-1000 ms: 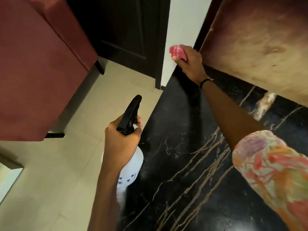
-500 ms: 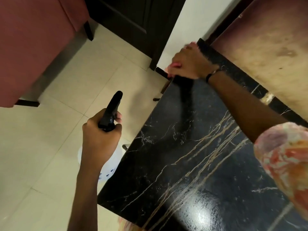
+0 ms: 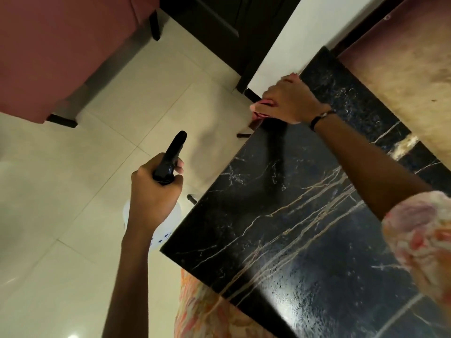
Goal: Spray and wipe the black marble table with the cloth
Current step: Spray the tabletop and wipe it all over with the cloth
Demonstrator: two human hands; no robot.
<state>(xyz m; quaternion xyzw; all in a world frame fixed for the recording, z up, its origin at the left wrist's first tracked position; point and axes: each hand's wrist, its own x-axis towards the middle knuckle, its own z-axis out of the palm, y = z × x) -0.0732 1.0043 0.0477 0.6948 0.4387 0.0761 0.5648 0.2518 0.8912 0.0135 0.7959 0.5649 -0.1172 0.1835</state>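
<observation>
The black marble table [image 3: 280, 228] with pale gold veins fills the right and lower middle of the view. My right hand [image 3: 288, 101] presses a pink-red cloth [image 3: 262, 111] onto the table's far left edge; most of the cloth is hidden under the hand. Off the table's left side, over the floor, my left hand [image 3: 153, 189] is shut on the neck of a white spray bottle [image 3: 159, 230] with a black trigger head [image 3: 172, 157]. The nozzle points away from me.
A dark red sofa [image 3: 56, 50] on black legs stands at the upper left on the cream tiled floor [image 3: 61, 215]. A dark door [image 3: 231, 28] and a white wall corner [image 3: 280, 52] are behind the table. A worn brown panel [image 3: 410, 76] borders the table's far right side.
My right hand with the cloth came down from the wall corner onto the table's far edge and slid along it. The view shifted, showing more floor and the table's near corner.
</observation>
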